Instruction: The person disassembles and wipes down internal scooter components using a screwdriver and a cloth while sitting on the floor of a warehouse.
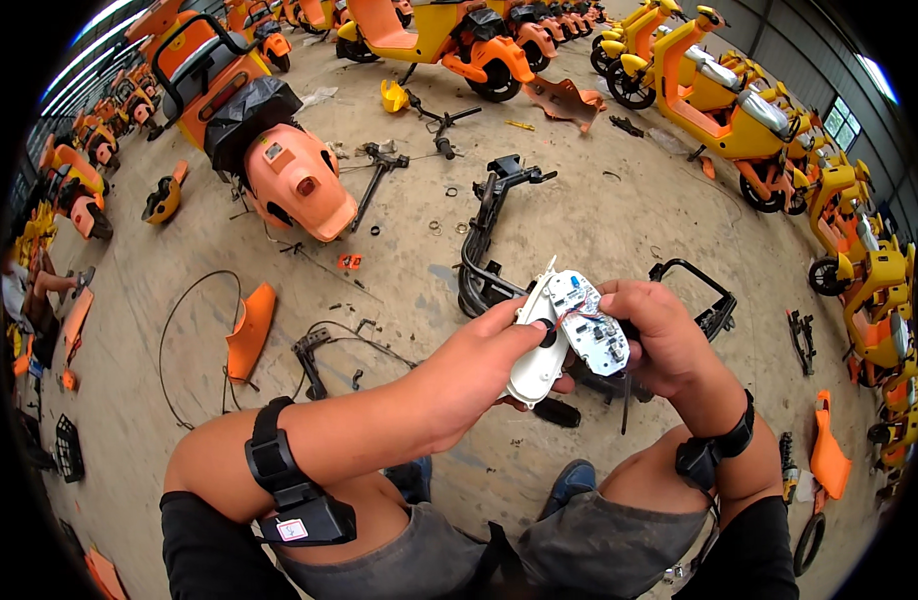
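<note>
Concrete floor [599,215] across the whole view, strewn with parts. Rows of orange and yellow scooters [724,105] along the far and right edges. Nearer, at upper left, an orange scooter body [279,170] with a black seat, lying rear end toward the camera. At centre, a black metal frame [484,235] stretched over the floor, running down behind the hands. Left of it, an orange panel [249,330] standing on edge, with a thin black cable [179,330] looped beside it. Lower down, two knees in grey shorts [589,545], with a blue shoe [569,480] between them. Left hand [469,375], a black strap on its forearm, closed in a grip on the white plastic housing [539,355], thumb pressed on its face. Right hand [664,340], likewise strapped at the wrist, wrapped around the right side of the same unit, just above the knees. On the housing's front, tilted, a small circuit board [591,325] with thin red wires, touching the fingers of both hands.
</note>
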`<state>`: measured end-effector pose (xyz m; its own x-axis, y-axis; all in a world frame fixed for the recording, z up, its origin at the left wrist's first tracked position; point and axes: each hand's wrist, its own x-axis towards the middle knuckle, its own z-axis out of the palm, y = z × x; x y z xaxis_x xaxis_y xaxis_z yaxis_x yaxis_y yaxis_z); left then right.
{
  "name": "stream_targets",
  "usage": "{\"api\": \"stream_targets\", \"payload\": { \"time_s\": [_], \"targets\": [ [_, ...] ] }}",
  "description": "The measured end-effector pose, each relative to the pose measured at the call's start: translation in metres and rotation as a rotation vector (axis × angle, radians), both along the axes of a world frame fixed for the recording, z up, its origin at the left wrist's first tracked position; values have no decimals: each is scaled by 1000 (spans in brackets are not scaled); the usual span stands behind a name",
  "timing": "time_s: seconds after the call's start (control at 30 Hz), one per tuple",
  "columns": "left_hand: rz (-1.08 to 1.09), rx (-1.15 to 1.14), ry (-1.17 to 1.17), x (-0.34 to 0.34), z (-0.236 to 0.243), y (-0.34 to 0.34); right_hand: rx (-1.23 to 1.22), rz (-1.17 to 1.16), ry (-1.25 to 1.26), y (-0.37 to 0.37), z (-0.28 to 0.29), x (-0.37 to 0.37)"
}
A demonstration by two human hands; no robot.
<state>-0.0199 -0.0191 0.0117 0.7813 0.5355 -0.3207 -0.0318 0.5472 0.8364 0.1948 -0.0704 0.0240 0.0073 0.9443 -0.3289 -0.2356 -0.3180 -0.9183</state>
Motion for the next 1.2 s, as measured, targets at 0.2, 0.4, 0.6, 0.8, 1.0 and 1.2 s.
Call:
{"api": "stream_targets", "payload": {
  "time_s": [0.2,0.4,0.6,0.8,1.0,1.2],
  "targets": [
    [-2,133,66,2,-7,0,113,0,-189,-4,5,-5],
    [200,703,45,-4,9,-16,595,54,-425,-26,4,-4],
    [234,881,89,-9,9,-15,603,62,-441,-24,0,-9],
    [164,517,56,-6,6,-10,427,88,-342,-18,1,-11],
    [199,229,56,-7,0,-4,278,137,-184,-11,-5,-13],
    [209,128,9,-7,-4,-2,361,272,-250,-16,-5,-14]
  ]
}}
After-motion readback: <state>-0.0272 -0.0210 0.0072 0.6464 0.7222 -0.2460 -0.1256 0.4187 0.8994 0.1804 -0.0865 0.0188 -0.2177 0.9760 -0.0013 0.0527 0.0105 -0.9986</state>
